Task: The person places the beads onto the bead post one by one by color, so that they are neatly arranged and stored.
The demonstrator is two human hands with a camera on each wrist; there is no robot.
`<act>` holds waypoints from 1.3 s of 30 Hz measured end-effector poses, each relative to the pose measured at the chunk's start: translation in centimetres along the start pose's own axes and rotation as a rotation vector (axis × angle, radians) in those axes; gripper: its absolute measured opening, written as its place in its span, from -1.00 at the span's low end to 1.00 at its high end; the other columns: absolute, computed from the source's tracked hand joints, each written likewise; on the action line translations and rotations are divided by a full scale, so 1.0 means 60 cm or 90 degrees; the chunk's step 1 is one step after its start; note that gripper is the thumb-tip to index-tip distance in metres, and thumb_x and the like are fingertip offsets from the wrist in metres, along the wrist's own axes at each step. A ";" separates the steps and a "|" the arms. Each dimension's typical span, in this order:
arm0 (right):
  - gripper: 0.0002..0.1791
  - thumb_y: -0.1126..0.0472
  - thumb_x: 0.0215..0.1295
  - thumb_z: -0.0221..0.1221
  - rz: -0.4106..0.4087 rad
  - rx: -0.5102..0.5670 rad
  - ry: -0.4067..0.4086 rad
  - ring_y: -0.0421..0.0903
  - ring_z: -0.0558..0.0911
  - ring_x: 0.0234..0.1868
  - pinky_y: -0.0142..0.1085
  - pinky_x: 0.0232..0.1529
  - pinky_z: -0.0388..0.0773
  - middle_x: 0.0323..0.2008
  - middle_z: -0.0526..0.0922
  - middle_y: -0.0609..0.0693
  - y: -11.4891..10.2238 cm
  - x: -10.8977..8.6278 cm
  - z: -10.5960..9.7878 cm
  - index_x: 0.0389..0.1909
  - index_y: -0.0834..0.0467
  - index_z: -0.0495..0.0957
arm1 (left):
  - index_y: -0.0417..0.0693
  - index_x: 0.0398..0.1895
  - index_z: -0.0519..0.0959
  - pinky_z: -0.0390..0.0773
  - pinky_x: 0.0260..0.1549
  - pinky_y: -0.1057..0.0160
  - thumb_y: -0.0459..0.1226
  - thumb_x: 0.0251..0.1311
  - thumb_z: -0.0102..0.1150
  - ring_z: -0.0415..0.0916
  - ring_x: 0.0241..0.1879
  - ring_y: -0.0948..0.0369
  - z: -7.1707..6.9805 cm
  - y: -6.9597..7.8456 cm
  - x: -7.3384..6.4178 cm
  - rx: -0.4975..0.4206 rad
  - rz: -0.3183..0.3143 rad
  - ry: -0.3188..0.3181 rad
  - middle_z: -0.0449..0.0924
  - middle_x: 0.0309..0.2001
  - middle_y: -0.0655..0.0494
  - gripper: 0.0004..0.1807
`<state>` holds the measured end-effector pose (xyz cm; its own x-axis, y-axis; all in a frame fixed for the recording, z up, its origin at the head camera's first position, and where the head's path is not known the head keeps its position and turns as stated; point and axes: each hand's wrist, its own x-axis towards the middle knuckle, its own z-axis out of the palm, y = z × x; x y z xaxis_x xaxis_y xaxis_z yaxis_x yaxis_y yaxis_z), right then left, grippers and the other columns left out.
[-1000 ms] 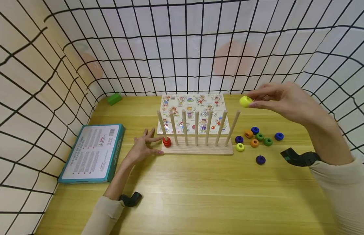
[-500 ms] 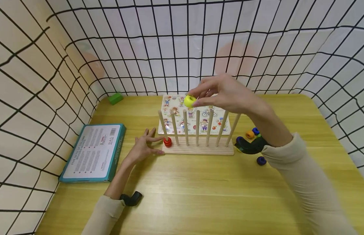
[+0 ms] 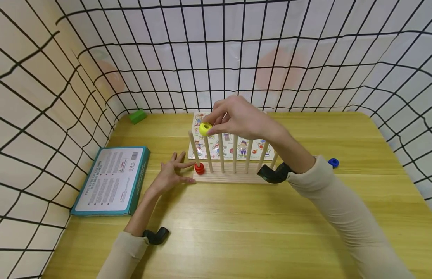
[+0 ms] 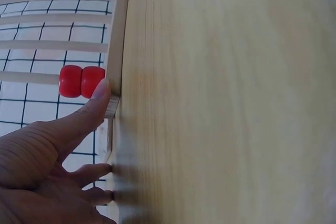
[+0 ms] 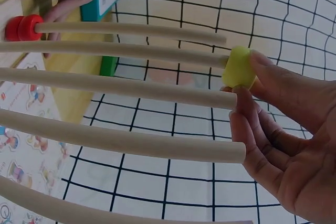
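My right hand (image 3: 242,118) pinches a yellow bead (image 3: 205,129) between thumb and fingers, at the top of the second peg (image 3: 208,155) from the left. In the right wrist view the yellow bead (image 5: 239,67) meets that peg's tip. The pegs stand in a wooden base (image 3: 230,178). Two red beads (image 4: 82,81) are stacked at the foot of the leftmost peg. My left hand (image 3: 168,176) rests with fingers spread at the left end of the base, its thumb touching the base's edge beside the red beads.
A picture board (image 3: 242,147) lies behind the pegs. On the left is a teal-edged box (image 3: 109,182), with a green block (image 3: 137,116) farther back. One blue bead (image 3: 333,162) shows past the right sleeve, which covers the area beside it. Black wire mesh surrounds the table.
My right hand has carried the yellow bead leftward from the right side, over the pegs, and down to the second peg's tip. My left hand has stayed in place.
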<state>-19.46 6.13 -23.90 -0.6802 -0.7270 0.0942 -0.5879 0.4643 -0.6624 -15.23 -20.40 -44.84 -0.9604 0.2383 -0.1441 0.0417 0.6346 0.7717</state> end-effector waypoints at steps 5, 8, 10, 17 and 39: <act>-0.67 0.25 0.26 0.43 0.001 -0.020 -0.021 -0.06 0.75 -0.13 -0.24 0.02 0.75 -0.12 0.74 0.07 0.003 0.005 0.007 0.06 0.17 0.76 | -0.03 0.34 0.58 -0.60 0.38 -0.60 -0.25 0.07 0.57 -0.44 0.66 -0.28 0.000 0.001 0.000 0.007 0.002 -0.001 -0.05 0.65 -0.24 -0.31; -0.66 0.23 0.24 0.45 0.009 -0.017 -0.028 -0.07 0.75 -0.14 -0.24 0.00 0.75 -0.11 0.75 0.06 0.003 0.007 0.009 0.05 0.16 0.76 | -0.02 0.34 0.58 -0.60 0.38 -0.61 -0.25 0.07 0.56 -0.44 0.66 -0.29 0.000 0.001 0.000 0.008 0.002 -0.002 -0.05 0.65 -0.24 -0.31; -0.66 0.23 0.22 0.47 0.013 -0.011 -0.032 -0.09 0.75 -0.16 -0.25 -0.02 0.75 -0.12 0.75 0.04 0.004 0.007 0.009 0.03 0.16 0.77 | -0.03 0.34 0.58 -0.60 0.38 -0.61 -0.25 0.07 0.56 -0.45 0.66 -0.29 0.000 0.001 0.000 0.007 0.002 -0.003 -0.05 0.65 -0.25 -0.31; -0.68 0.23 0.19 0.49 0.004 -0.009 -0.037 -0.11 0.73 -0.19 -0.28 -0.01 0.74 -0.17 0.75 0.04 0.014 0.009 0.015 -0.02 0.16 0.79 | -0.03 0.34 0.58 -0.62 0.38 -0.59 -0.25 0.07 0.56 -0.46 0.67 -0.27 0.000 0.002 0.001 0.003 0.000 -0.005 -0.05 0.65 -0.24 -0.31; -0.67 0.06 0.43 0.30 0.093 -0.025 0.120 -0.03 0.63 0.04 -0.06 0.14 0.59 0.06 0.70 -0.01 0.068 -0.104 -0.038 0.15 0.01 0.72 | -0.03 0.33 0.59 -0.65 0.39 -0.56 -0.28 0.07 0.56 -0.47 0.67 -0.24 0.001 0.000 -0.003 -0.009 -0.001 0.000 -0.07 0.66 -0.21 -0.32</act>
<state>-18.61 13.71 -25.51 -0.8269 -0.5448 0.1393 -0.4913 0.5794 -0.6504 -15.06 -20.39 -44.86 -0.9603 0.2378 -0.1457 0.0362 0.6242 0.7804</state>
